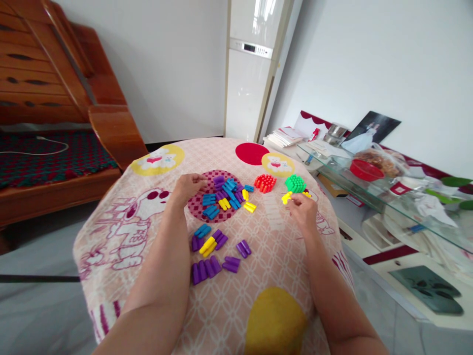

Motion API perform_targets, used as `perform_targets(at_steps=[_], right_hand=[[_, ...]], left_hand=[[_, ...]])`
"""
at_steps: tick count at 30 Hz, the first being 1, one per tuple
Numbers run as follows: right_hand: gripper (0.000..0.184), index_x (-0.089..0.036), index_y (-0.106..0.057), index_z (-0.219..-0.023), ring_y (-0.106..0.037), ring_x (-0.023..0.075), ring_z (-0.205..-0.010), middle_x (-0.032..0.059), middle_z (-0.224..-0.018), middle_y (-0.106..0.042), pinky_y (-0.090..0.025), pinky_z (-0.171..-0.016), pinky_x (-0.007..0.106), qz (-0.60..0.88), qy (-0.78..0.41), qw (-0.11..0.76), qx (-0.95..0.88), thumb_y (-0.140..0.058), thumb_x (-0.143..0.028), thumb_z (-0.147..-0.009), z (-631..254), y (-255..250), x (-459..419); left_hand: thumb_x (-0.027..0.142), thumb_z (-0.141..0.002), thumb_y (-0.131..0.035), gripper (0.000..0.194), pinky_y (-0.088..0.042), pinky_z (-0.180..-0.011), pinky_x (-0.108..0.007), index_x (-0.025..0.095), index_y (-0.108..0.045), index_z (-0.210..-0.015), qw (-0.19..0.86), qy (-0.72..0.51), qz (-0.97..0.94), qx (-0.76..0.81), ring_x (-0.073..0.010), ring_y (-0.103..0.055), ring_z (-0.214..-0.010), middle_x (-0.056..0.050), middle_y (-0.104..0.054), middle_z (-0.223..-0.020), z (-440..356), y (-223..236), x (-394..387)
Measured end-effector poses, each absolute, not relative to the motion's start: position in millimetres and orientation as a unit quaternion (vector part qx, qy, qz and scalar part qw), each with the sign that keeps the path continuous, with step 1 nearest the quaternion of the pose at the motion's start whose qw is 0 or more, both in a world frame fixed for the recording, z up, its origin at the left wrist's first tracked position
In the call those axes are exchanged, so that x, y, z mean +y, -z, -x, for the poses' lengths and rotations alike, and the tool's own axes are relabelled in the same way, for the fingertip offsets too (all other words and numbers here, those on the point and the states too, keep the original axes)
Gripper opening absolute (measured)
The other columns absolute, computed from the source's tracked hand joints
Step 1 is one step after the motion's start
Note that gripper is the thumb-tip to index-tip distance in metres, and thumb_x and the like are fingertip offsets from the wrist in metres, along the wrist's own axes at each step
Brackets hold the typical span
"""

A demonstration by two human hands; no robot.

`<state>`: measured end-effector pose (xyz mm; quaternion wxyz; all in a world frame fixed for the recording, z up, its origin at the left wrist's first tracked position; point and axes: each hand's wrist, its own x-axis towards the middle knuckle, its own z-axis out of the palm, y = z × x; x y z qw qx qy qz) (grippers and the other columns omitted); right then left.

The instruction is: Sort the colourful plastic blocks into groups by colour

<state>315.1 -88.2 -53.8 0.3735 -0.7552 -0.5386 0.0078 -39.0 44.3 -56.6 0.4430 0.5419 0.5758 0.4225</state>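
My left hand (189, 188) is at the left edge of a loose pile of small plastic double-tube pieces. Its fingers are slightly apart, with nothing visible in them. In the pile are blue pieces (229, 186), purple pieces (219, 180) and yellow pieces (223, 204). At the right, my right hand (303, 211) has its fingertips closed on a yellow plastic piece (286, 197); more yellow shows behind the fingers. Just beyond it stands a tight cluster of green pieces (295, 183), beside a similar cluster of red pieces (265, 183).
Nearer me lie loose purple pieces (207, 269), a yellow piece (208, 246) and a blue piece (202, 230). A patterned cloth (221, 310) covers the round table. A glass shelf (406, 209) with a red bowl (366, 169) stands right; a wooden bench (114, 133) stands left.
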Motion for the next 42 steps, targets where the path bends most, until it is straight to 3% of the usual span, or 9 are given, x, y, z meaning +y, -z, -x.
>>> perform_targets(at_steps=[3, 7, 15, 20, 25, 29, 34, 39, 42], right_hand=[[0.03, -0.019, -0.077, -0.095, -0.068, 0.0236, -0.081, 0.0116, -0.086, -0.076, -0.044, -0.07, 0.031, 0.817, 0.094, 0.261, -0.505, -0.055, -0.036, -0.085, -328, 46, -76], [0.032, -0.019, -0.078, -0.103, -0.069, 0.0263, -0.088, 0.0159, -0.094, -0.076, -0.044, -0.071, 0.032, 0.846, 0.116, 0.155, -0.497, -0.055, -0.036, -0.089, -334, 42, -67], [0.028, -0.016, -0.077, -0.1, -0.07, 0.0259, -0.091, 0.0175, -0.097, -0.075, -0.045, -0.073, 0.032, 0.854, 0.109, 0.076, -0.504, -0.055, -0.031, -0.091, -331, 40, -68], [0.023, -0.018, -0.075, -0.1, -0.067, 0.0235, -0.085, 0.013, -0.091, -0.075, -0.043, -0.073, 0.031, 0.77, 0.097, 0.164, -0.609, -0.057, -0.03, -0.093, -291, 35, -79], [0.017, -0.02, -0.07, -0.099, -0.062, 0.0193, -0.091, 0.0074, -0.096, -0.071, -0.045, -0.079, 0.029, 0.488, -0.029, 0.242, -0.838, -0.054, -0.021, -0.095, -206, 43, -108], [0.018, -0.017, -0.066, -0.106, -0.055, 0.0212, -0.099, 0.0098, -0.102, -0.064, -0.044, -0.088, 0.034, 0.314, -0.005, 0.205, -0.927, -0.05, -0.02, -0.098, -148, 57, -132], [0.019, -0.018, -0.064, -0.084, -0.053, 0.0215, -0.09, 0.0087, -0.088, -0.063, -0.045, -0.083, 0.036, 0.278, 0.007, 0.171, -0.945, -0.05, -0.017, -0.097, -132, 67, -138], [0.005, -0.02, -0.066, -0.086, -0.062, 0.0177, -0.084, 0.0045, -0.087, -0.07, -0.05, -0.078, 0.031, 0.388, -0.208, 0.409, -0.799, -0.064, -0.024, -0.088, -153, 61, -132], [0.017, -0.02, -0.066, -0.087, -0.065, 0.0154, -0.07, 0.0009, -0.079, -0.071, -0.052, -0.065, 0.028, 0.452, -0.384, 0.503, -0.629, -0.073, -0.032, -0.078, -173, 55, -126]], left_hand=[[0.019, -0.065, -0.071, 0.014, -0.054, -0.057, -0.025, 0.016, -0.07, -0.079, 0.45, -0.427, -0.537, 0.572, -0.0171, -0.066, -0.057, 0.0, -0.067, -0.06, 39, 57, 44], [0.017, -0.067, -0.07, 0.013, -0.055, -0.06, -0.026, 0.016, -0.069, -0.079, 0.448, -0.43, -0.534, 0.573, -0.0172, -0.067, -0.06, -0.001, -0.068, -0.061, 39, 56, 43], [0.019, -0.066, -0.072, 0.013, -0.055, -0.059, -0.026, 0.016, -0.071, -0.079, 0.452, -0.423, -0.535, 0.575, -0.0166, -0.065, -0.058, -0.001, -0.067, -0.06, 38, 56, 43], [0.018, -0.066, -0.072, 0.013, -0.054, -0.057, -0.026, 0.015, -0.07, -0.078, 0.45, -0.427, -0.538, 0.571, -0.0173, -0.066, -0.057, 0.0, -0.067, -0.058, 38, 59, 44], [0.018, -0.066, -0.071, 0.018, -0.055, -0.06, -0.027, 0.014, -0.071, -0.083, 0.445, -0.431, -0.545, 0.565, -0.0178, -0.067, -0.06, 0.0, -0.068, -0.061, 39, 62, 45], [0.021, -0.067, -0.072, 0.02, -0.056, -0.063, -0.027, 0.014, -0.072, -0.086, 0.438, -0.429, -0.547, 0.57, -0.0173, -0.067, -0.062, -0.001, -0.069, -0.064, 41, 64, 46], [0.021, -0.068, -0.072, 0.02, -0.055, -0.061, -0.026, 0.014, -0.072, -0.087, 0.438, -0.434, -0.548, 0.566, -0.0167, -0.067, -0.061, 0.0, -0.068, -0.063, 43, 66, 48], [0.019, -0.07, -0.069, 0.019, -0.055, -0.059, -0.025, 0.013, -0.07, -0.087, 0.444, -0.435, -0.544, 0.564, -0.0153, -0.066, -0.059, 0.0, -0.066, -0.063, 43, 64, 46], [0.019, -0.07, -0.067, 0.017, -0.055, -0.06, -0.026, 0.013, -0.069, -0.086, 0.442, -0.432, -0.545, 0.566, -0.0159, -0.066, -0.06, 0.0, -0.066, -0.063, 41, 62, 45]])
